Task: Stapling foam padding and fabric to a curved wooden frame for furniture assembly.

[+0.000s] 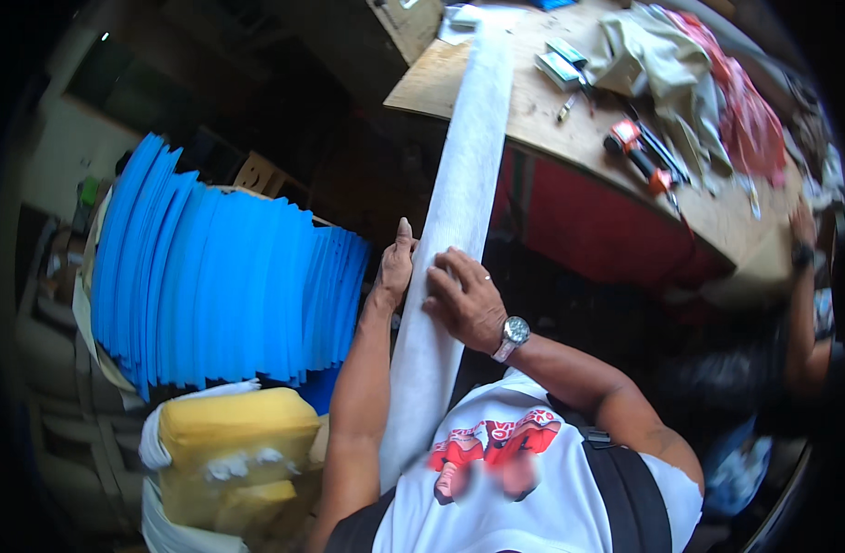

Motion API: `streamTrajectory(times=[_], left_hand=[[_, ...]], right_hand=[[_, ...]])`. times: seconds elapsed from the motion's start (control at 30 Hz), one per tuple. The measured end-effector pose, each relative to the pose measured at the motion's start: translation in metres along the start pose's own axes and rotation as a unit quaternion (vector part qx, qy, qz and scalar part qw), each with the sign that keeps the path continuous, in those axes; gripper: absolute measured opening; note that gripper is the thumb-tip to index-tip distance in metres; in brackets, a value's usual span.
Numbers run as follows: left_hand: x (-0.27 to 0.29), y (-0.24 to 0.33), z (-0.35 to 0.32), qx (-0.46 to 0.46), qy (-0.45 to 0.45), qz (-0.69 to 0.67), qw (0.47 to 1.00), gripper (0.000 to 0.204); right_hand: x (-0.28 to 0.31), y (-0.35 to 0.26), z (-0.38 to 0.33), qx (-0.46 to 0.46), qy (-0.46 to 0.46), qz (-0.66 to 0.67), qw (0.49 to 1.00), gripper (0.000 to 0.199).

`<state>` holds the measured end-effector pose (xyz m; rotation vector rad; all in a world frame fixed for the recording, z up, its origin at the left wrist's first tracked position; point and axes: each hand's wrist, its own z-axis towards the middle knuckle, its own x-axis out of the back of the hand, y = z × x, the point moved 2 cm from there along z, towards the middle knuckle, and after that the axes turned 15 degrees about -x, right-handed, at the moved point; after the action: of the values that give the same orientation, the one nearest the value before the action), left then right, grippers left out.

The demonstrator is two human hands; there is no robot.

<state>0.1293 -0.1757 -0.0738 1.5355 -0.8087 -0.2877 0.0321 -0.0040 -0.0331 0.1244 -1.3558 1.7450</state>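
Observation:
A long roll of whitish fabric [461,175] slants from beside my body up onto the plywood table [432,78] ahead. Against the roll's left side is my left hand [397,269], with its thumb up and its other fingers mostly hidden behind the roll. Across the top of the roll lies my right hand [469,300], fingers bent and gripping its surface. A ring and a wristwatch [514,334] are on that right hand and wrist. The roll is held between both hands.
To the left stand many blue sheets [229,276], packed upright, with a yellow foam block [238,429] nearer me. The table carries an orange-and-black tool [639,155], beige cloth [667,88] and red cloth [745,115]. Another person's arm [803,286] reaches its right edge.

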Motion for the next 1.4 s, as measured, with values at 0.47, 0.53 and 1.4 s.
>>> streamTrajectory(times=[0.47,0.53,1.4], left_hand=[[0.010,0.022,-0.009,-0.083,0.000,-0.103,0.991,0.060],[0.013,0.017,-0.010,-0.064,0.013,-0.076,0.995,0.060],[-0.022,0.023,-0.044,-0.064,0.031,-0.312,0.947,0.045]], right_hand=[[-0.059,0.099,-0.096,-0.464,-0.013,0.289,0.837,0.039],[-0.119,0.150,-0.094,-0.521,-0.029,0.377,0.765,0.045],[-0.020,0.016,-0.007,-0.235,0.013,0.200,0.951,0.073]])
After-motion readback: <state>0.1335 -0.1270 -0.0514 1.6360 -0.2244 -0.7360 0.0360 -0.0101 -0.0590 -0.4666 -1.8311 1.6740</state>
